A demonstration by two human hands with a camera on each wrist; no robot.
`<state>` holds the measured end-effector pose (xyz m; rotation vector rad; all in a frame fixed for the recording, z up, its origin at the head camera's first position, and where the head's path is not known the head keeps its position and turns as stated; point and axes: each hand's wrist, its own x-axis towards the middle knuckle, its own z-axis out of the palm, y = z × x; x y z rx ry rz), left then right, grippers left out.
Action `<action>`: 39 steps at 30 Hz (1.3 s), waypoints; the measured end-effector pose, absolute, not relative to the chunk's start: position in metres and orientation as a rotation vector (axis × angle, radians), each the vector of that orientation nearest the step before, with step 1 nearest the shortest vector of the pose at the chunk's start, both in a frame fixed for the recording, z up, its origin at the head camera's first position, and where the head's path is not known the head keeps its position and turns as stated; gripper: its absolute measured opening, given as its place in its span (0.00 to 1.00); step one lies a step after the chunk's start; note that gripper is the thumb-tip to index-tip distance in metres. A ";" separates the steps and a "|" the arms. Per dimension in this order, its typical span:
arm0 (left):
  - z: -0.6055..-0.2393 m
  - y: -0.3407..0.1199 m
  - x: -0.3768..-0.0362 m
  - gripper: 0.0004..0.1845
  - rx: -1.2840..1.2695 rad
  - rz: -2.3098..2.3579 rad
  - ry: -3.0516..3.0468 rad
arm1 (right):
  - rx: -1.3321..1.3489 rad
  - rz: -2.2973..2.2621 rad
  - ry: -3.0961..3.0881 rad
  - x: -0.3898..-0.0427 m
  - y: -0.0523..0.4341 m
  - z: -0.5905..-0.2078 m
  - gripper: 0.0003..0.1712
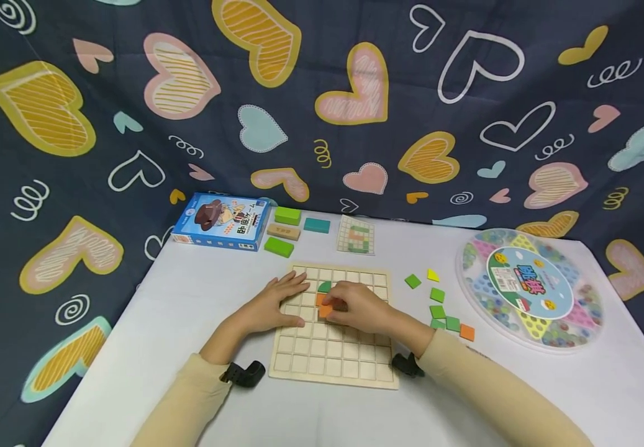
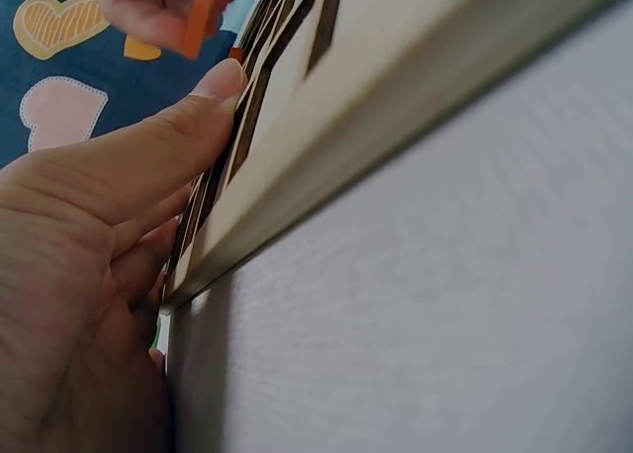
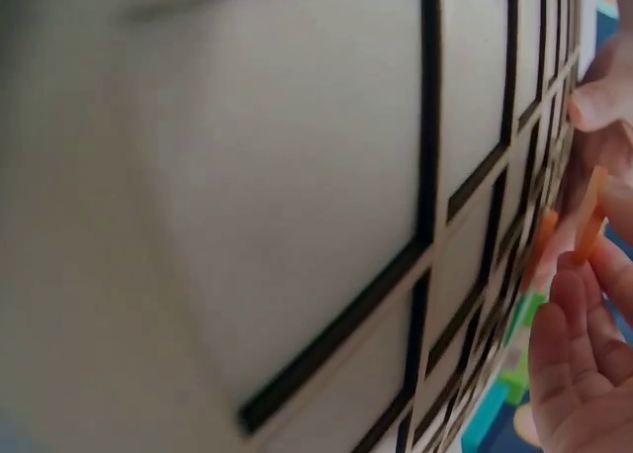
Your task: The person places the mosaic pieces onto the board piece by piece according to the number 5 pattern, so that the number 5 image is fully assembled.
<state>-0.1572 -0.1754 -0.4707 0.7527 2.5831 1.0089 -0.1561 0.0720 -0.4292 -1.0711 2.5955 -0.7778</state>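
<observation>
Pinched between the thumb and fingers of the right hand (image 1: 358,307), a small orange tile (image 3: 590,216): flat, thin, plain and evenly coloured, with straight edges. Seen nearly edge-on in both wrist views, as a narrow orange strip tilted clear of the surface below. Held over the upper middle of a pale wooden board (image 1: 333,383), squarish and light in tone, divided by thin raised strips into rows of shallow square cells. Just beyond, lying on the board, another orange piece (image 1: 320,299), and above that a dark green piece (image 1: 324,287) with a curved edge, partly hidden by the fingers.

At the board's left side, the left hand (image 1: 271,304), fingers loosely spread and thumb resting on the edge, grasping no tile.

To the right on the white table (image 1: 355,416), loose green tiles (image 1: 437,294), a yellow piece (image 1: 432,275) and an orange square (image 1: 467,333). Behind the board, a small gridded card (image 1: 356,248) with orange and green shapes.
</observation>
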 end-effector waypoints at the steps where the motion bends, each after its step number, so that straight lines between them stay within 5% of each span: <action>1: -0.471 -0.175 -0.158 0.43 0.759 1.004 2.584 | -1.067 -0.766 2.592 -0.157 0.070 -0.430 0.13; 28: -0.468 -0.172 -0.157 0.43 0.745 1.015 2.576 | -1.078 -0.639 2.618 -0.156 0.066 -0.430 0.16; 39: -0.472 -0.172 -0.157 0.44 0.770 1.058 2.587 | -0.794 -0.994 2.741 -0.133 0.179 -0.411 0.22</action>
